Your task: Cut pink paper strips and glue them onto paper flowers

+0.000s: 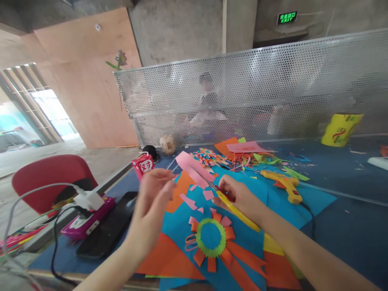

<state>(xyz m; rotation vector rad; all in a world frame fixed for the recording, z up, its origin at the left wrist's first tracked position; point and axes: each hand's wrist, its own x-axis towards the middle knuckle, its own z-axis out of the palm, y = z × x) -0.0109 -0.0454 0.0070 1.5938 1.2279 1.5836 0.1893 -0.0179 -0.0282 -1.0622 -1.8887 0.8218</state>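
Note:
My right hand (239, 198) is closed around the yellow handles of a pair of scissors (232, 206). The blades meet the lower end of a pink paper strip (194, 169), which sticks up to the left. My left hand (156, 194), blurred, is raised left of the strip, with thumb and fingers bent but apart and nothing visible between them. Below both hands lies a paper flower (226, 238) with a green toothed ring and orange and pink petals. Small pink scraps (189, 201) are scattered on the blue paper (178, 228) above it.
A yellow glue gun (286, 184) lies right, its cord trailing forward. Behind are a finished paper flower (209, 157) and a pile of coloured paper (248, 155). A purple power strip (87, 218), black phone (106, 226) and red carton (143, 165) sit left. A perforated screen (169, 97) stands behind.

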